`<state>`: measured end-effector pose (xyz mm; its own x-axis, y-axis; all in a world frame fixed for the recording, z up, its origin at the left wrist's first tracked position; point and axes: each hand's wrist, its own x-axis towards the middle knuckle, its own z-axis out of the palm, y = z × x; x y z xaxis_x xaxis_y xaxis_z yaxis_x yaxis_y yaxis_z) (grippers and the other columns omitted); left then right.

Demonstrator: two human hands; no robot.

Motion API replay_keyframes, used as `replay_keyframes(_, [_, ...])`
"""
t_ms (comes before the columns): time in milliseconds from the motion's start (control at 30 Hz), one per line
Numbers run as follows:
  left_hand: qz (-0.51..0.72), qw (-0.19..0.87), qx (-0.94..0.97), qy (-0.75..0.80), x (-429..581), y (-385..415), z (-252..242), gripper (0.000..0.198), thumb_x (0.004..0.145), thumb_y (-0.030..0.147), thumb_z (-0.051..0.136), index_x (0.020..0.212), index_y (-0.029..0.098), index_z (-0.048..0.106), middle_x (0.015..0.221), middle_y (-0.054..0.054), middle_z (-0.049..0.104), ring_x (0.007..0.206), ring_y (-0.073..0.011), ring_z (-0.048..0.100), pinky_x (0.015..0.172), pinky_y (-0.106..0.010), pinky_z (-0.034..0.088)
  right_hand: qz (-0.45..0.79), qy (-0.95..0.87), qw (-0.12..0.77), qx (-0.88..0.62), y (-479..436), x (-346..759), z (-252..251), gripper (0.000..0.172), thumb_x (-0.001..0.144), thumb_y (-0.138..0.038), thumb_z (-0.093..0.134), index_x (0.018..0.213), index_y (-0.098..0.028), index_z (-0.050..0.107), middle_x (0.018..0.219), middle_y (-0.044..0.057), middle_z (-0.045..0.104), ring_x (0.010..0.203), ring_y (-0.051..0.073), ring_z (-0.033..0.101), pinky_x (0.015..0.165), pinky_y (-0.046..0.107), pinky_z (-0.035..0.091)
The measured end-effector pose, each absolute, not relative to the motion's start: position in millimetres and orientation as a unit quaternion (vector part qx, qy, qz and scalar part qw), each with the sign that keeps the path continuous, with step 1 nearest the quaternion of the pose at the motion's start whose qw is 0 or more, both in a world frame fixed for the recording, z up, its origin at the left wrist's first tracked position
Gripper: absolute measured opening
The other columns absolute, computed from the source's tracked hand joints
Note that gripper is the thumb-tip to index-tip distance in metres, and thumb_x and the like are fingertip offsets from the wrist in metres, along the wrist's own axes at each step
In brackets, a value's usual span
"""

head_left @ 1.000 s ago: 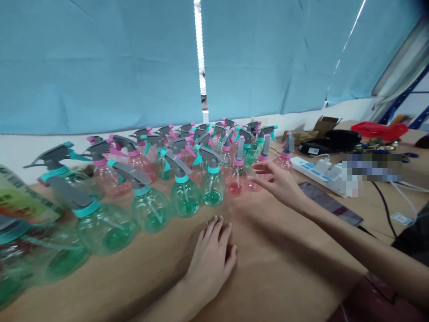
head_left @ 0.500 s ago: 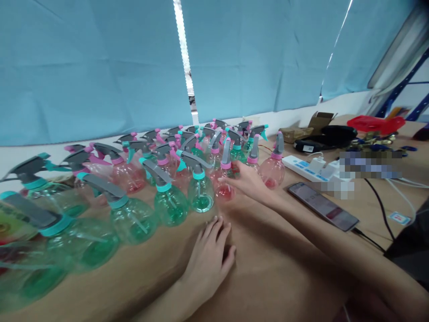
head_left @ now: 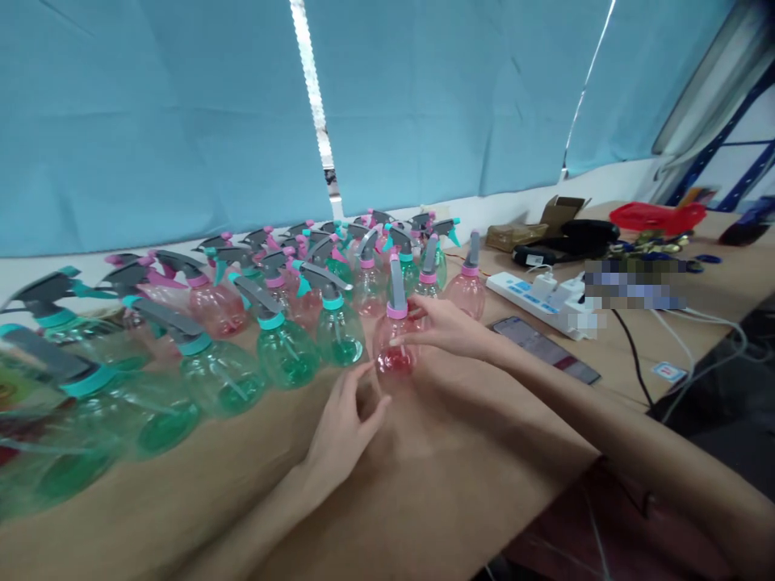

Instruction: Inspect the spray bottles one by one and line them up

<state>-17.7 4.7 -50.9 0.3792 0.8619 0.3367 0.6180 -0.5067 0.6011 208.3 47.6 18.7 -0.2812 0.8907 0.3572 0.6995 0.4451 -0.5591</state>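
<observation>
A clear pink spray bottle [head_left: 392, 359] with a pink collar and grey trigger head stands upright at the front of the group. My right hand [head_left: 451, 329] is closed round its right side, thumb toward me and fingers by the collar. My left hand [head_left: 340, 424] is open just left of and below the bottle, fingertips close to its base; whether they touch it I cannot tell. Left of the pink bottle is a green spray bottle [head_left: 341, 332] with a turquoise collar, and another green spray bottle [head_left: 289, 355] stands beside that one.
Several more pink and green spray bottles crowd the table [head_left: 424, 452] behind and to the left. On the right lie a phone [head_left: 542, 349], a white power strip [head_left: 521, 292] with cables, and a cardboard box [head_left: 521, 236]. A blue curtain [head_left: 424, 105] hangs behind.
My right hand has drawn the pink bottle toward me, out from the row. My left hand has lifted from the tabletop and come up toward the bottle. The view has shifted slightly right.
</observation>
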Motion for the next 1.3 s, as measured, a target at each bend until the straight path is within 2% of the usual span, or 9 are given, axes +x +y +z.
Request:
replay_keyframes(167, [0.360, 0.242, 0.798, 0.418, -4.1, -2.8, -52.8, 0.072, 0.079, 0.034, 0.067, 0.137, 0.019, 0.028, 0.142, -0.014, 0.043, 0.130, -0.0283, 0.043, 0.106, -0.050, 0.037, 0.239, -0.847, 0.298, -0.370, 7.6, 215.8, 26.5, 0.044, 0.078, -0.038, 0.069, 0.118, -0.024, 0.055, 0.117, 0.005, 0.064, 0.100, 0.022, 0.063, 0.079, 0.033, 0.051])
replay_keyframes(300, [0.352, 0.309, 0.792, 0.391, 3.2, -17.9, -50.2, 0.083, 0.075, 0.030, 0.070, 0.141, 0.021, 0.020, 0.143, -0.015, 0.042, 0.130, -0.0294, 0.045, 0.105, -0.053, 0.039, 0.241, -0.854, 0.274, -0.372, -16.5, 211.3, 33.0, 0.043, 0.076, -0.042, 0.070, 0.112, -0.022, 0.059, 0.096, 0.002, 0.068, 0.080, 0.019, 0.064, 0.065, 0.030, 0.051])
replay_keyframes(400, [0.352, 0.333, 0.779, 0.398, 5.7, -27.0, -46.5, 0.082, 0.075, 0.029, 0.071, 0.140, 0.022, 0.022, 0.140, -0.015, 0.046, 0.125, -0.0300, 0.050, 0.102, -0.054, 0.042, 0.250, -0.843, 0.267, -0.394, -23.7, 206.4, 34.9, 0.040, 0.075, -0.048, 0.069, 0.103, -0.021, 0.060, 0.084, 0.001, 0.067, 0.076, 0.020, 0.063, 0.063, 0.030, 0.050])
replay_keyframes(467, [0.357, 0.324, 0.777, 0.404, 6.8, -30.0, -44.4, 0.080, 0.075, 0.029, 0.072, 0.139, 0.022, 0.025, 0.140, -0.015, 0.046, 0.126, -0.0309, 0.048, 0.102, -0.056, 0.041, 0.244, -0.831, 0.286, -0.409, -25.7, 202.1, 35.8, 0.039, 0.075, -0.048, 0.070, 0.101, -0.021, 0.059, 0.086, 0.002, 0.066, 0.079, 0.021, 0.062, 0.068, 0.033, 0.050])
replay_keyframes(600, [0.371, 0.302, 0.786, 0.391, 9.0, -30.7, -43.8, 0.077, 0.074, 0.031, 0.073, 0.137, 0.022, 0.029, 0.138, -0.014, 0.048, 0.127, -0.0319, 0.048, 0.103, -0.057, 0.040, 0.263, -0.783, 0.374, -0.421, -30.0, 189.3, 38.0, 0.044, 0.071, -0.043, 0.075, 0.104, -0.021, 0.056, 0.099, 0.004, 0.064, 0.084, 0.020, 0.061, 0.071, 0.033, 0.050])
replay_keyframes(767, [0.355, 0.273, 0.803, 0.394, 12.8, -28.2, -46.6, 0.079, 0.073, 0.039, 0.074, 0.138, 0.021, 0.032, 0.132, -0.015, 0.054, 0.123, -0.0345, 0.052, 0.099, -0.057, 0.044, 0.281, -0.721, 0.466, -0.429, -28.4, 172.9, 31.0, 0.039, 0.071, -0.047, 0.073, 0.098, -0.024, 0.059, 0.085, 0.001, 0.063, 0.074, 0.018, 0.058, 0.067, 0.034, 0.050])
replay_keyframes(933, [0.352, 0.278, 0.816, 0.365, 18.5, -24.2, -46.3, 0.087, 0.072, 0.041, 0.075, 0.141, 0.021, 0.026, 0.141, -0.017, 0.045, 0.130, -0.0349, 0.044, 0.103, -0.058, 0.039, 0.300, -0.672, 0.559, -0.383, -14.4, 164.3, 17.2, 0.030, 0.078, -0.046, 0.066, 0.099, -0.025, 0.059, 0.102, 0.002, 0.066, 0.096, 0.020, 0.061, 0.087, 0.037, 0.048])
replay_keyframes(1133, [0.352, 0.267, 0.819, 0.366, 17.5, -18.4, -47.1, 0.084, 0.070, 0.039, 0.078, 0.136, 0.018, 0.031, 0.140, -0.016, 0.047, 0.128, -0.0303, 0.047, 0.105, -0.050, 0.041, 0.307, -0.665, 0.562, -0.385, -2.2, 159.9, 14.7, 0.028, 0.080, -0.048, 0.064, 0.095, -0.024, 0.061, 0.088, 0.001, 0.066, 0.082, 0.017, 0.061, 0.080, 0.036, 0.050])
replay_keyframes(1300, [0.287, 0.205, 0.849, 0.394, -5.3, -12.5, -47.6, 0.083, 0.073, 0.045, 0.074, 0.139, 0.020, 0.030, 0.140, -0.016, 0.047, 0.127, -0.0337, 0.047, 0.100, -0.053, 0.043, 0.296, -0.682, 0.554, -0.375, 9.7, 155.8, 14.6, 0.024, 0.083, -0.047, 0.060, 0.088, -0.024, 0.061, 0.080, 0.000, 0.062, 0.077, 0.016, 0.058, 0.073, 0.032, 0.049])
